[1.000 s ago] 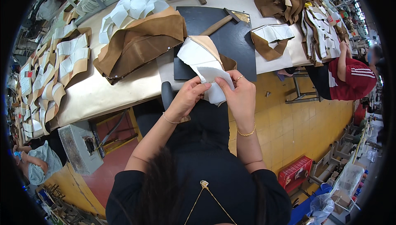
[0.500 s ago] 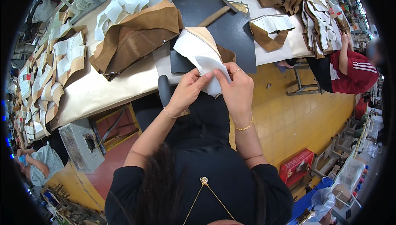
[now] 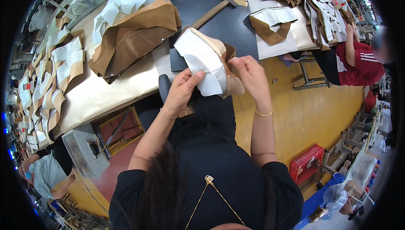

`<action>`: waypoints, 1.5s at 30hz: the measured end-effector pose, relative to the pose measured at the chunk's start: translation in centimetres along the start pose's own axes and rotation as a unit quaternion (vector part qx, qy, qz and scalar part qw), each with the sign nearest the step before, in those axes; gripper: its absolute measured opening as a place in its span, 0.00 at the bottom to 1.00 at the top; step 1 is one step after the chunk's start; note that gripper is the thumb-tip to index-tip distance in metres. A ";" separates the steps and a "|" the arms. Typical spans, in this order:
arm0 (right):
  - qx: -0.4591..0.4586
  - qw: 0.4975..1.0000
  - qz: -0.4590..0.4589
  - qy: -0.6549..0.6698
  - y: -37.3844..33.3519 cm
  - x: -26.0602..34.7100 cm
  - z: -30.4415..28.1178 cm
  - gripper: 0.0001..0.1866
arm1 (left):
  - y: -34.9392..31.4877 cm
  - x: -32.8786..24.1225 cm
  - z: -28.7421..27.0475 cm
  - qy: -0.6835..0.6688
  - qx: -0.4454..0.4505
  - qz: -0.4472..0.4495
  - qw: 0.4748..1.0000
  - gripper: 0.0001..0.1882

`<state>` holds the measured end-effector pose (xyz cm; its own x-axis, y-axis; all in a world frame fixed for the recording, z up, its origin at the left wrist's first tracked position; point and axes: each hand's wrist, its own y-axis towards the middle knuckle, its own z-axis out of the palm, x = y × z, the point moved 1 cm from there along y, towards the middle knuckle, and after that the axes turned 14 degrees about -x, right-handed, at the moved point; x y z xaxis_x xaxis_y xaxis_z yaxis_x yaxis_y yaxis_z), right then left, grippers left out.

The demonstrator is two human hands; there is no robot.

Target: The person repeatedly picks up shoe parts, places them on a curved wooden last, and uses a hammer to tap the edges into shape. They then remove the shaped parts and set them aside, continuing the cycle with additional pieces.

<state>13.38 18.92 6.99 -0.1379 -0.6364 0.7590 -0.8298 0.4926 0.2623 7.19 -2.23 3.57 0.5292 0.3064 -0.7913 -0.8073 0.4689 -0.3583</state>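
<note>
From my remote seat I see my right hand [image 3: 252, 76] has come off the white flap [image 3: 211, 82] and now sits at the brown side of the piece [image 3: 196, 48], its fingers curled nearly together (whether they pinch that edge, I cannot tell). My left hand [image 3: 182, 87] alone surely has it, thumb and fingers closed on the white side, just before the mat [image 3: 236, 34] and overlapping its near edge in view. I judge that the work has shifted from the flap to the brown side, with the hammer [image 3: 211, 14] lying unused on the mat.
</note>
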 end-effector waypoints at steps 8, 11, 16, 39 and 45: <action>0.136 0.901 0.246 0.329 -1.1 0.7 2.7 0.12 | -1.6 -0.2 -2.2 -0.069 0.071 -0.073 0.992 0.18; 0.137 0.904 0.231 0.332 -1.2 0.8 2.3 0.12 | -1.4 -0.3 -2.7 -0.073 0.094 -0.078 0.990 0.19; 0.127 0.914 0.216 0.320 -1.6 1.5 1.4 0.11 | -1.4 -0.5 -1.0 -0.083 0.032 -0.054 0.995 0.18; -0.001 0.972 0.127 0.197 -3.3 5.1 0.4 0.19 | -3.0 -2.4 2.8 0.194 -0.118 0.133 0.965 0.11; -0.013 0.967 0.175 0.184 -4.1 3.2 1.8 0.19 | -2.4 -0.6 1.7 0.176 -0.094 0.091 0.976 0.14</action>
<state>15.31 13.82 7.24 -0.2020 -0.1767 0.9633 -0.7523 0.6578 -0.0371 9.25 -2.15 5.76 0.2776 0.0519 -0.9593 -0.9303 0.2638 -0.2550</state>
